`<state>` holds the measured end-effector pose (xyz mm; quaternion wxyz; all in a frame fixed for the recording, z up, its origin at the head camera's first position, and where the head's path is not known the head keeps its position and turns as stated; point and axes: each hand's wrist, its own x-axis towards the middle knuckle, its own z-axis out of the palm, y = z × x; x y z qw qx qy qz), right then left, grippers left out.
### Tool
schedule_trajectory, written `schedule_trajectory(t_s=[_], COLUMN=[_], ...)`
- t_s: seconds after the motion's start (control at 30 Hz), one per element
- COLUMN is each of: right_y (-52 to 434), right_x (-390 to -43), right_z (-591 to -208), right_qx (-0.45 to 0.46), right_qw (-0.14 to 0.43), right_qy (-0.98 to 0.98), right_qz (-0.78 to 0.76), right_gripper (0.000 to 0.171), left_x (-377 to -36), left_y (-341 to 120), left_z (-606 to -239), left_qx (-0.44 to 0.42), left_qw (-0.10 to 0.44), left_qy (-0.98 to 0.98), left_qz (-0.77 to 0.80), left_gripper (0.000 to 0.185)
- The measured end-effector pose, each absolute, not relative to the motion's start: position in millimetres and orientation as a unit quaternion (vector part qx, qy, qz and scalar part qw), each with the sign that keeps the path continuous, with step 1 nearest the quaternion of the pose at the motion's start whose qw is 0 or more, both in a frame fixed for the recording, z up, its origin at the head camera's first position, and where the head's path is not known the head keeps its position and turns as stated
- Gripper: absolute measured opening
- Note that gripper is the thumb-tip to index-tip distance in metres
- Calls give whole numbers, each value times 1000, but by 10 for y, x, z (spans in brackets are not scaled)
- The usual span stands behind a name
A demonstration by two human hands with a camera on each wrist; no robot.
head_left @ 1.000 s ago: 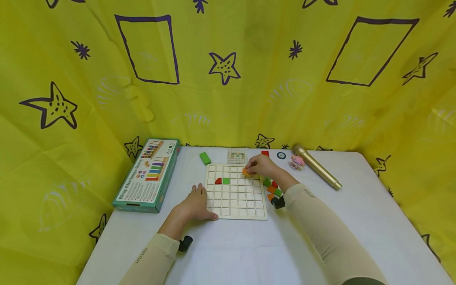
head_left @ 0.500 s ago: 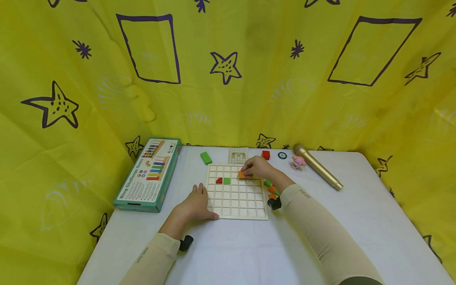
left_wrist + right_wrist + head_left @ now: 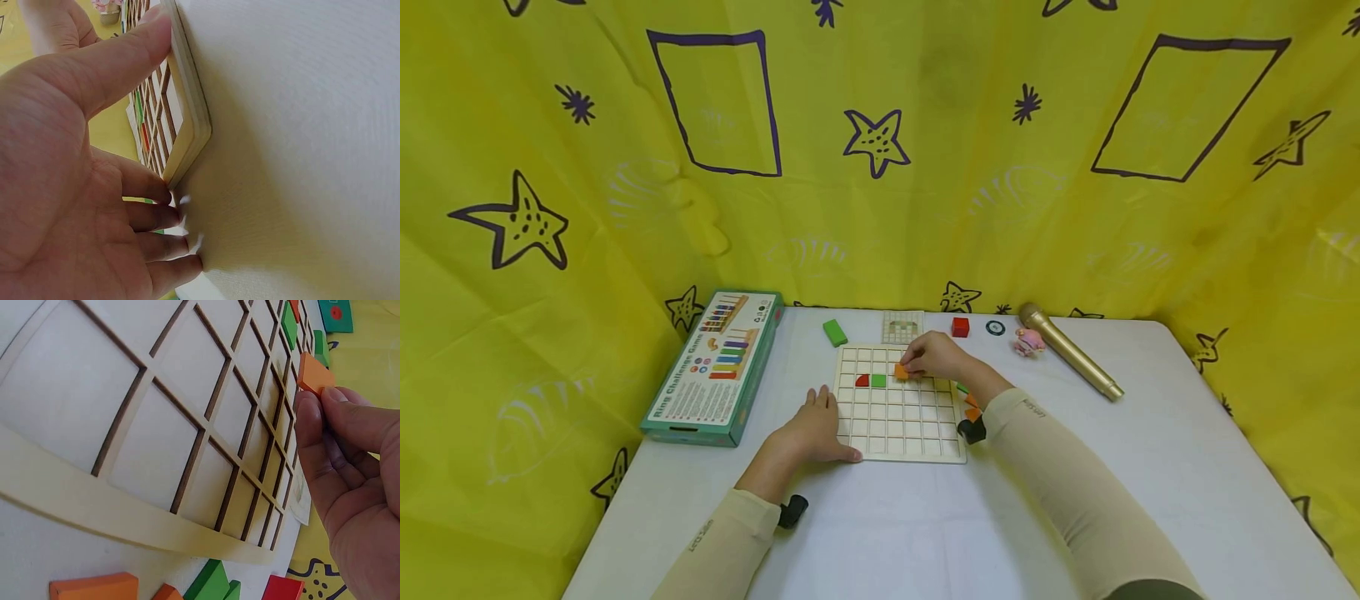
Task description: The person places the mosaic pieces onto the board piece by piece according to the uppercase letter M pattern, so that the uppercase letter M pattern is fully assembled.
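**A:** What lay on the counter (image 3: 1150, 467)?

**B:** A white wooden grid board (image 3: 898, 404) sat at its middle, backed by a yellow star-printed curtain (image 3: 880, 150). Well off to the left of the fingers lay a green game box (image 3: 713, 367); a gold microphone (image 3: 1067, 350) lay well to their right.

**A:** And the hands?

**B:** The left hand (image 3: 808, 433) rested flat at the board's near-left corner, fingers (image 3: 147, 215) straight and relaxed, thumb along the near edge, apparently to keep the board from sliding. The right hand (image 3: 936, 357) reached over the far rows, its fingers (image 3: 315, 425) clamped on an orange block (image 3: 901, 372), pinched by the edge and tilted just above the grid, seemingly so it could be lined up with a cell.

**A:** Anything already on the board?

**B:** A red quarter-round piece (image 3: 862, 381) and a green square (image 3: 877, 381) filled adjoining cells just left of the pinching fingers. Loose spare blocks (image 3: 187, 589) lay behind the wrist by the board's right edge. Beyond the fingertips sat a pattern card (image 3: 902, 327), a green block (image 3: 833, 332) and a red cube (image 3: 960, 327).
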<state>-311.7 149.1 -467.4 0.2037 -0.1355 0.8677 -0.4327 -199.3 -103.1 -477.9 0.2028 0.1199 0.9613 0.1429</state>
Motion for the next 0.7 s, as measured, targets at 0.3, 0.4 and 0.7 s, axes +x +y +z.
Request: schedule_trajectory(t_s=[0.3,0.4,0.7], right_y=[1436,1421,1391], right_x=[-3103,-3102,-3110], right_z=[-4722,-4732,-4771], right_qx=[-138,-136,-154], right_qw=[204,210,211], right_qy=[872,871,876], right_qz=[-424,-423,-406], right_gripper=[6,5,6], left_x=[-1989,-1982,-1986], left_y=[-1037,-1036,-1033], left_z=[-4761,-4758,-4763], left_qx=[125,128,128], left_qw=[202,200,196], left_qy=[961,961,961], left_qz=[142,144,143], left_gripper=[119,119,118])
